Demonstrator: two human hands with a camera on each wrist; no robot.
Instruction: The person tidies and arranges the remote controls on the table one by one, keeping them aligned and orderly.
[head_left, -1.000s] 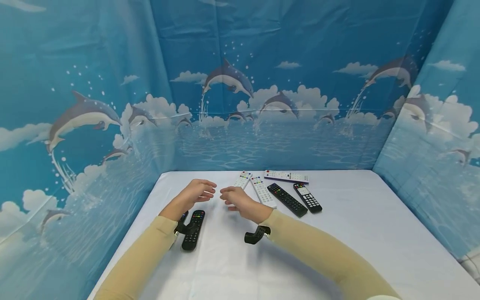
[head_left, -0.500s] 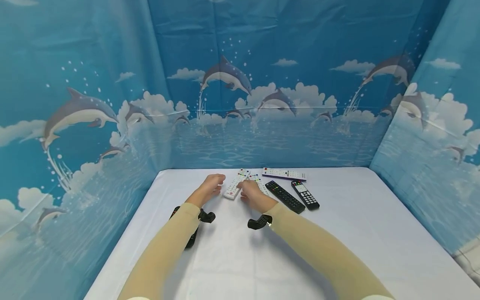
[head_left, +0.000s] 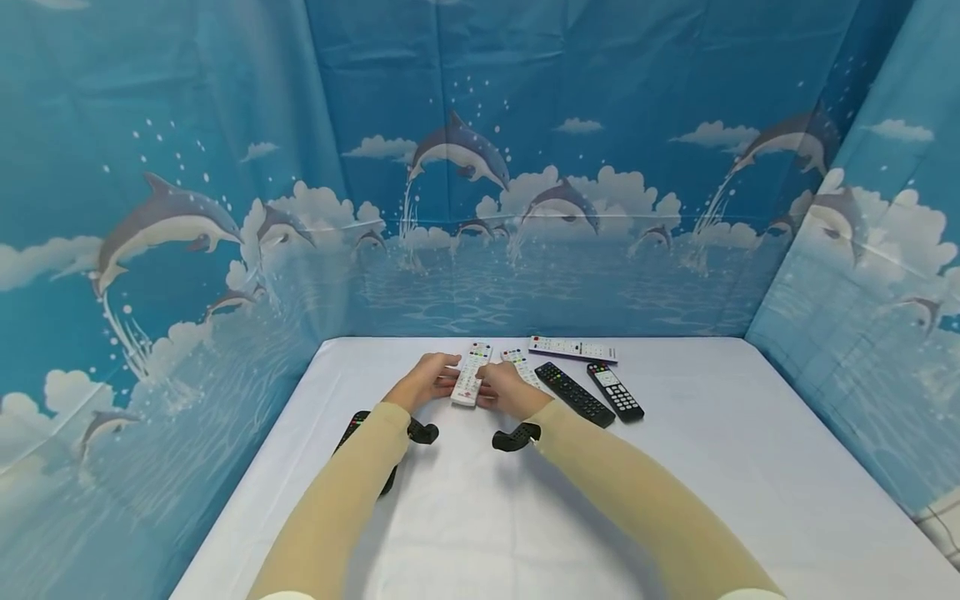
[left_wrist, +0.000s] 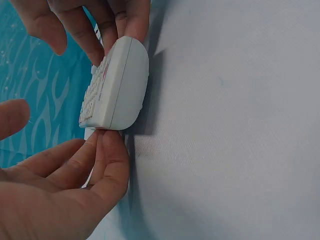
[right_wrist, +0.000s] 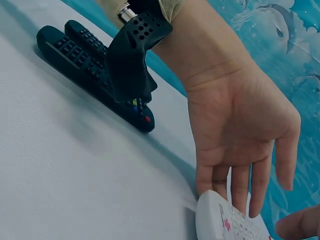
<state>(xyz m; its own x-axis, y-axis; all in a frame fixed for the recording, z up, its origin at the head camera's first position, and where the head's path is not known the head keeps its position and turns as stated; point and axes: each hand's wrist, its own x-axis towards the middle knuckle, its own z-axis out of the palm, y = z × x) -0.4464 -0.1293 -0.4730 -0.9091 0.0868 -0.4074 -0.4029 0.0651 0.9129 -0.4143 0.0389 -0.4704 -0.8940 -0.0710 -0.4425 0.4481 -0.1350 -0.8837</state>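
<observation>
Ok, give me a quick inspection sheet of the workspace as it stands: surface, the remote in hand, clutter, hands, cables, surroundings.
Surface: white tablecloth, flat.
Job's thing: white remote, near end tilted on its edge in the left wrist view.
Clutter: second white remote, third white remote at the back, two black remotes on the right, black remote partly under the left sleeve.
Hands: left hand and right hand each grip the white remote with fingers at its sides.
Cables: nothing seen.
Surroundings: blue dolphin backdrop on three sides.
</observation>
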